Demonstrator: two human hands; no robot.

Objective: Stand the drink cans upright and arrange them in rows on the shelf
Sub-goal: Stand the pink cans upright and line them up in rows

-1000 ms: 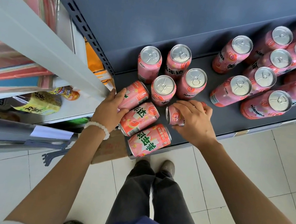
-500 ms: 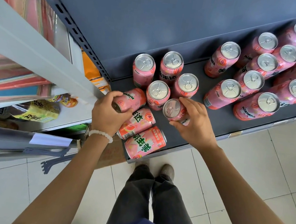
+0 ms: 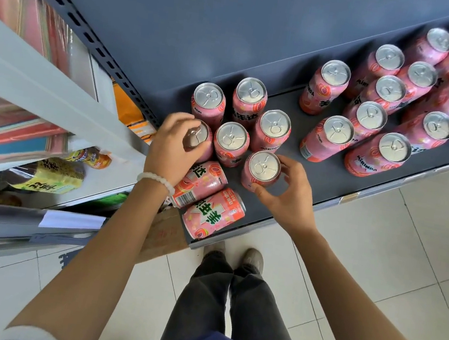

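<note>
Pink drink cans cover a dark grey shelf (image 3: 330, 181). My left hand (image 3: 171, 145) grips an upright can (image 3: 199, 138) at the shelf's left end, fingers curled round its top. My right hand (image 3: 285, 195) holds another upright can (image 3: 262, 167) by its side, just right of it. Several cans stand upright behind them, the nearest one (image 3: 231, 142) between the two held cans. Two cans lie on their sides at the front left corner: one (image 3: 201, 184) under my left wrist, one (image 3: 213, 215) at the shelf edge.
A larger group of upright cans (image 3: 381, 119) fills the shelf's right part. A grey upright post (image 3: 56, 96) and a neighbouring shelf with yellow packets (image 3: 51, 175) stand at the left. A cardboard box (image 3: 163, 233) sits below. My feet are on the tiled floor.
Both held cans went from lying or tilted to standing upright. My left hand lifted its can up beside the standing group; my right hand set its can upright in front of them.
</note>
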